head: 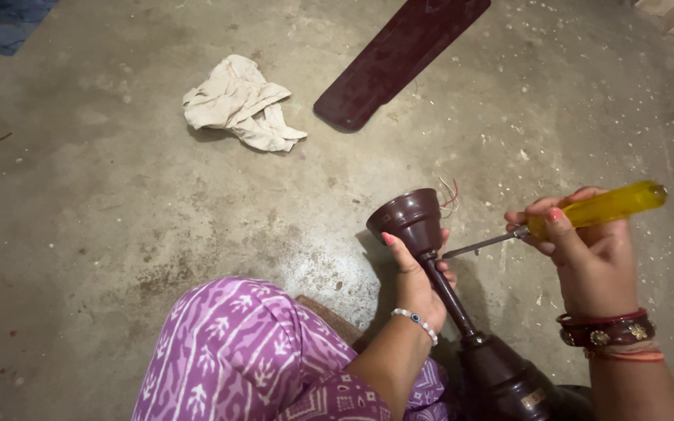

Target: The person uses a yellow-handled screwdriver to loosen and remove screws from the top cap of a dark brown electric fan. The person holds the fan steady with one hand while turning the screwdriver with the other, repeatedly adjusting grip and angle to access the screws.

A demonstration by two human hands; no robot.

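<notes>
My left hand [413, 274] grips the dark brown down rod [448, 295] of a ceiling fan, just below its cup-shaped canopy [409, 216]. Thin red and white wires [450, 195] stick out past the canopy. The rod runs down to the brown fan motor housing [505, 382] at the bottom edge. My right hand [587, 253] holds a screwdriver by its yellow see-through handle [606, 206]. Its metal shaft [477, 246] points left and its tip sits close beside the rod.
A dark maroon fan blade [395, 58] lies on the concrete floor at the top. A crumpled cream cloth [239, 105] rests left of it. My knee in purple patterned fabric [235, 355] fills the bottom middle. A blue mat corner [1, 23] shows top left.
</notes>
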